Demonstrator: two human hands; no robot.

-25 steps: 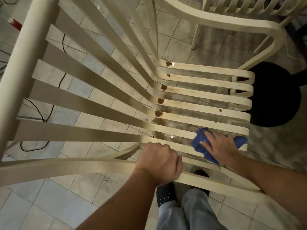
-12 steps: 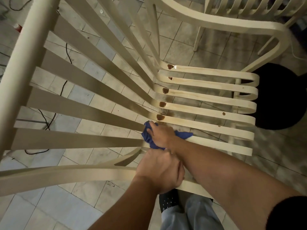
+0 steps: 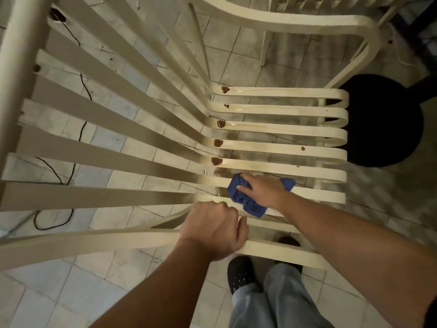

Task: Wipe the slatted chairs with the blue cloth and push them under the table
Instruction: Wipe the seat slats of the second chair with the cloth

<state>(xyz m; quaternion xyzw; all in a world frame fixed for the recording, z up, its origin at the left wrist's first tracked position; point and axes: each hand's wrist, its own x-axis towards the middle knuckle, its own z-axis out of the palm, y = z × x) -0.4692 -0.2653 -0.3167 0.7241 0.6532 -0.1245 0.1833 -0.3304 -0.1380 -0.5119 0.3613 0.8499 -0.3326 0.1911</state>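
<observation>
Cloth (image 3: 238,196): I had drawn it from the chair (image 3: 283,167) seat's back bend to mid-slat, near edge.
Right hand (image 3: 262,190): flat, pressing the cloth.
Left hand (image 3: 212,229): curled round the armrest (image 3: 106,242).
Stains (image 3: 217,161): far slats remained unwiped.

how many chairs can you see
2. The near chair fills most of the view, with the blue cloth on its seat; a second chair shows partly at the top edge. Others may be out of view.

dim, warm light leaves the tiled floor (image 3: 132,275) murky, a black shadow pools at right, wet glints show on the slats (image 3: 279,151), and wide-angle distortion bends the frame's edges.
</observation>
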